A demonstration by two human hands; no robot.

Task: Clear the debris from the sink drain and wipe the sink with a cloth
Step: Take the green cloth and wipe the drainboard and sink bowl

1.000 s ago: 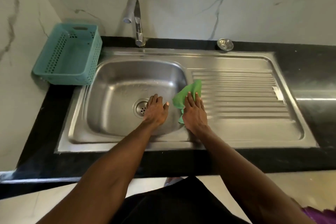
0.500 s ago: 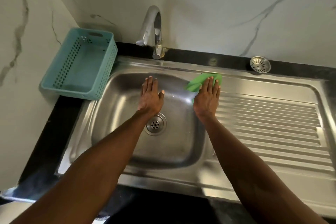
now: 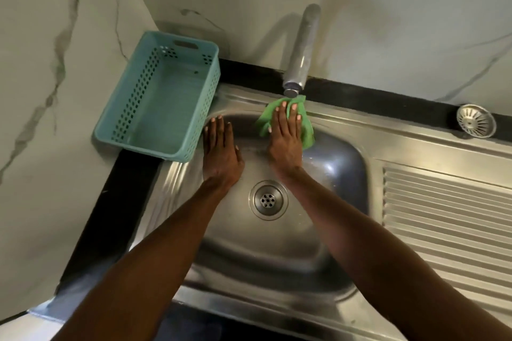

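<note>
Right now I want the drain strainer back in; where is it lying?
The drain strainer lies at the right of the head view, on the black counter strip behind the sink, against the wall.

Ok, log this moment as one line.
phase: wiping | right hand flat on green cloth, basin back wall | left hand bare, flat beside | drain clear

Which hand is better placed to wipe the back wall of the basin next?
Right. The right hand already presses the green cloth against the back wall below the faucet; the left hand lies flat, empty.
</note>
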